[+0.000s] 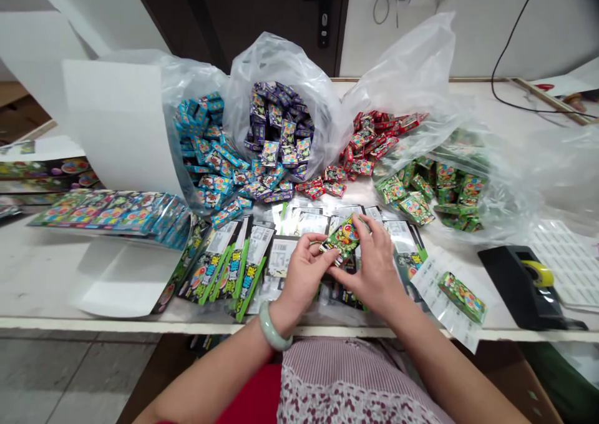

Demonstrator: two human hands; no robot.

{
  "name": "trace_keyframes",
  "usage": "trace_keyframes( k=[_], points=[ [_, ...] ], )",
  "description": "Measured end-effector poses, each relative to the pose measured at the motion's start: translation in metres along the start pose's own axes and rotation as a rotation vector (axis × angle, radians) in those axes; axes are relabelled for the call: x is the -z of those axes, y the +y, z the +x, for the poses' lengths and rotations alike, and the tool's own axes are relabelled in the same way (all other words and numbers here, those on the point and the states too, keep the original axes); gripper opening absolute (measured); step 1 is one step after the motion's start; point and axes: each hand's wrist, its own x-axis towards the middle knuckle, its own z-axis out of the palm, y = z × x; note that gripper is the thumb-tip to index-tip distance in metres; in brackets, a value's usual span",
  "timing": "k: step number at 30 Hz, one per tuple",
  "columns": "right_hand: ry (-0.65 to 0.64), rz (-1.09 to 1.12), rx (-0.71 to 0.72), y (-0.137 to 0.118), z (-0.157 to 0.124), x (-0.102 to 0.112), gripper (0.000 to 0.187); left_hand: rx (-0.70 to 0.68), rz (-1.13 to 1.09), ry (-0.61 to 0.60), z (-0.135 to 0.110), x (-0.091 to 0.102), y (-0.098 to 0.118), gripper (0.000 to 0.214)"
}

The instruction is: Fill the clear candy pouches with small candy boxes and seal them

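Observation:
Both of my hands hold one small green candy box [345, 240] with a colourful print, tilted above the table. My left hand [306, 271], with a pale green bangle at its wrist, is closed on the box's lower left end. My right hand [377, 261] grips its upper right side between thumb and fingers. Beneath them lie several flat printed pouches [248, 255] with black and green edges. To the right, another green box [463, 296] rests on a white label sheet [433, 286].
Clear plastic bags hold small blue boxes [218, 162], purple boxes [281, 127], red boxes [372, 140] and green boxes [449, 190]. An open display carton [126, 274] with a row of packs stands left. A black tape dispenser [512, 286] sits right, beside label sheets [573, 258].

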Motion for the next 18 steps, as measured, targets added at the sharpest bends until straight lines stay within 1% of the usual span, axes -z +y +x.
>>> trace_keyframes(
  k=[3,6,9,11,13,15,16,18],
  points=[
    [0.040,0.005,0.014,0.003,0.003,0.003,0.080,0.009,-0.033,-0.018,-0.001,0.001,0.000,0.040],
    [0.036,0.074,0.052,0.008,0.004,0.007,0.078,0.023,-0.030,-0.081,-0.003,0.004,0.002,0.035],
    [-0.005,0.136,0.079,0.012,0.003,0.009,0.077,0.018,0.041,-0.134,-0.006,0.007,0.003,0.034],
    [-0.048,0.136,0.092,0.014,0.001,0.010,0.076,-0.001,0.116,-0.138,-0.007,0.009,0.003,0.032],
    [-0.087,0.131,0.107,0.019,0.000,0.014,0.075,-0.031,0.204,-0.179,-0.008,0.012,0.004,0.028],
    [-0.076,0.130,0.096,0.032,0.000,0.025,0.073,-0.108,0.346,-0.271,-0.005,0.018,0.008,0.031],
    [-0.044,0.124,0.078,0.041,-0.001,0.032,0.072,-0.177,0.468,-0.313,-0.002,0.022,0.011,0.040],
    [0.052,0.089,0.029,0.061,-0.003,0.049,0.070,-0.348,0.807,-0.378,0.008,0.030,0.018,0.065]
  ],
)
